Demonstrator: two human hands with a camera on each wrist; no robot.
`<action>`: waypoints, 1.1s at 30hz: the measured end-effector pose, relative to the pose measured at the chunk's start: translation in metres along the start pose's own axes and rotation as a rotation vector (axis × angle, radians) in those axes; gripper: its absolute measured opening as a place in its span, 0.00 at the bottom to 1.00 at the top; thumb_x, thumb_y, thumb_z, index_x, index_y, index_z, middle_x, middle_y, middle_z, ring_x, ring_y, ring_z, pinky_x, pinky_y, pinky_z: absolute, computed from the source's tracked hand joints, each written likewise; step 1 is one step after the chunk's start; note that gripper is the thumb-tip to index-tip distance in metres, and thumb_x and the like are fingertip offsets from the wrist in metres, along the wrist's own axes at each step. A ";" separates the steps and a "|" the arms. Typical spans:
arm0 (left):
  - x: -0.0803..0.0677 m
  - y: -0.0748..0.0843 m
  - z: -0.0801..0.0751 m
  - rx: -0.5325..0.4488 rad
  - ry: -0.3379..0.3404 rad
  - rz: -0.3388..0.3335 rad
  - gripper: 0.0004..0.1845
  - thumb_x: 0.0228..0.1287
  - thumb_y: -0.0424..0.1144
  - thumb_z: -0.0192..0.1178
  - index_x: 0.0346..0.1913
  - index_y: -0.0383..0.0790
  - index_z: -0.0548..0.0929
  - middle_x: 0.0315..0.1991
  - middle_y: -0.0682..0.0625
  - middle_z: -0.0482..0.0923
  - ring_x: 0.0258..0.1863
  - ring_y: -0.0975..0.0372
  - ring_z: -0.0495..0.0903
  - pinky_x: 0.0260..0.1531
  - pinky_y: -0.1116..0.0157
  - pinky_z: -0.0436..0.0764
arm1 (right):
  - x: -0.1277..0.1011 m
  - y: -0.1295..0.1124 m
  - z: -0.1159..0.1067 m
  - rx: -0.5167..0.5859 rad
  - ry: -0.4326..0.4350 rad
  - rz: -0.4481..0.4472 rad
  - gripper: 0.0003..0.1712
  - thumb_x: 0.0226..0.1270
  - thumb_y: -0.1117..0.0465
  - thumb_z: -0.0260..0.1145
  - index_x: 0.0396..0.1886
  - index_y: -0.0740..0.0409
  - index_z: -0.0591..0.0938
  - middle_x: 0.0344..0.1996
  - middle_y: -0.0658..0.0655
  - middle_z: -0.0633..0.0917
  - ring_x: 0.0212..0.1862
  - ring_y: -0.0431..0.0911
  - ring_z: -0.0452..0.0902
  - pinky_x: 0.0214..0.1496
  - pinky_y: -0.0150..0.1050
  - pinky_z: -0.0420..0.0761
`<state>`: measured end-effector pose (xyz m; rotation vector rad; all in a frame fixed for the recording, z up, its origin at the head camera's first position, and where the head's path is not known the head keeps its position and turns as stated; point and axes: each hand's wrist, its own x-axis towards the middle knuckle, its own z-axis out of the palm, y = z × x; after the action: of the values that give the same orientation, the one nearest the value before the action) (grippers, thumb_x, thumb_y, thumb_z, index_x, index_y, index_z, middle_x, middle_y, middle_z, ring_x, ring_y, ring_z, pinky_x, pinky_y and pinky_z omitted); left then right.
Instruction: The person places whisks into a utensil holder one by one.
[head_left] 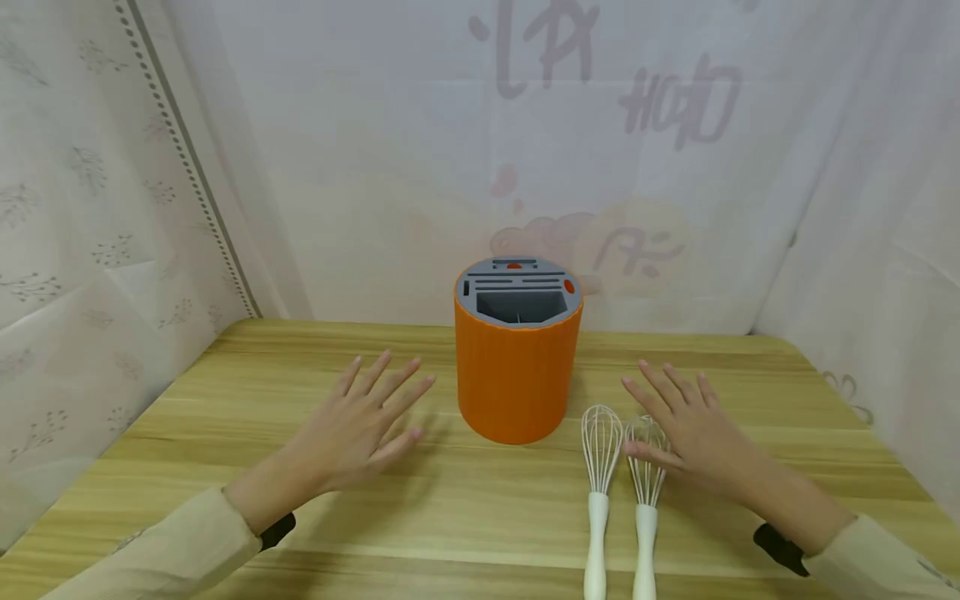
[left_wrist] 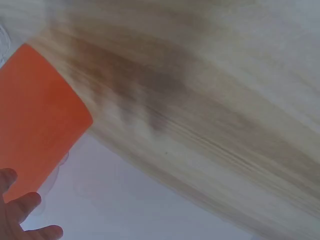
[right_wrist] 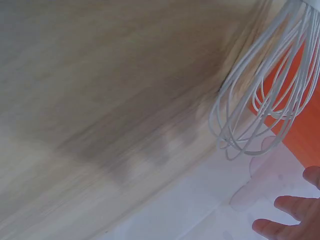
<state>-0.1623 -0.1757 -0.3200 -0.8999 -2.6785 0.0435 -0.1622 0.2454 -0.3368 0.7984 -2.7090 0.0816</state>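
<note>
Head view shows our right hand (head_left: 693,425) flat, fingers spread, thumb touching the nearer whisk (head_left: 647,475) (handles point toward us); the second whisk (head_left: 600,479) lies just left. Our left hand (head_left: 360,425) — also open, holding nothing — sits farther off, across the orange holder (head_left: 517,367).

Two wire balloon whisks with white handles lie side by side on the wooden table, handles pointing toward the person and wire heads pointing away. The left whisk (head_left: 600,479) has white wires; the right whisk (head_left: 646,479) has bare metal wires. The thumb of the open right hand (head_left: 693,433) lies at the right whisk's wire head. Just beyond the whisks stands an upright ribbed orange cylindrical utensil holder (head_left: 517,358) with a slotted grey top, close to the left whisk's tip.
</note>
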 end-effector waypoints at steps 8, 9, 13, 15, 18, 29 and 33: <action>0.018 -0.003 -0.007 -0.136 0.027 -0.063 0.31 0.69 0.55 0.44 0.72 0.49 0.57 0.72 0.47 0.55 0.71 0.44 0.50 0.67 0.43 0.49 | 0.017 0.000 -0.007 0.082 0.005 0.037 0.38 0.65 0.41 0.56 0.68 0.57 0.62 0.66 0.66 0.65 0.62 0.66 0.62 0.61 0.68 0.58; 0.021 -0.003 -0.008 -0.160 0.027 -0.073 0.31 0.70 0.55 0.43 0.72 0.48 0.56 0.72 0.46 0.55 0.71 0.45 0.49 0.68 0.43 0.49 | 0.021 0.000 -0.009 0.106 0.001 0.045 0.37 0.66 0.42 0.56 0.68 0.58 0.62 0.65 0.66 0.66 0.62 0.66 0.63 0.62 0.66 0.58; 0.036 -0.005 -0.015 -0.318 0.041 -0.122 0.30 0.72 0.53 0.41 0.72 0.46 0.55 0.71 0.46 0.56 0.70 0.46 0.54 0.68 0.46 0.54 | 0.037 -0.001 -0.021 0.241 -0.009 0.087 0.35 0.70 0.46 0.52 0.69 0.60 0.61 0.65 0.65 0.67 0.63 0.64 0.63 0.63 0.62 0.61; 0.044 -0.006 -0.020 -0.435 0.050 -0.151 0.29 0.73 0.52 0.39 0.72 0.47 0.54 0.71 0.46 0.56 0.70 0.48 0.56 0.67 0.47 0.56 | 0.047 -0.003 -0.029 0.348 -0.026 0.125 0.34 0.71 0.45 0.50 0.70 0.59 0.59 0.66 0.64 0.66 0.65 0.63 0.61 0.64 0.63 0.60; 0.058 -0.006 -0.026 -0.631 0.067 -0.193 0.28 0.73 0.51 0.38 0.73 0.48 0.53 0.71 0.47 0.56 0.69 0.51 0.57 0.67 0.49 0.58 | 0.065 -0.006 -0.038 0.515 -0.036 0.169 0.34 0.73 0.45 0.46 0.72 0.56 0.56 0.67 0.63 0.64 0.66 0.61 0.60 0.62 0.63 0.62; 0.104 -0.004 -0.035 -1.160 0.090 -0.419 0.28 0.73 0.52 0.38 0.73 0.49 0.52 0.70 0.45 0.59 0.66 0.50 0.64 0.60 0.50 0.69 | 0.122 -0.014 -0.060 0.874 0.040 0.311 0.35 0.72 0.39 0.40 0.73 0.48 0.53 0.66 0.61 0.67 0.62 0.57 0.67 0.61 0.54 0.71; 0.114 -0.005 -0.035 -1.268 0.083 -0.485 0.27 0.73 0.51 0.41 0.72 0.51 0.56 0.69 0.46 0.60 0.63 0.49 0.68 0.58 0.50 0.71 | 0.133 -0.015 -0.056 0.982 0.035 0.344 0.34 0.73 0.41 0.41 0.73 0.50 0.53 0.66 0.61 0.65 0.61 0.57 0.67 0.59 0.54 0.72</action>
<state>-0.2403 -0.1149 -0.2542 -0.4062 -2.5540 -1.8625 -0.2438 0.1714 -0.2419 0.4972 -2.6462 1.5519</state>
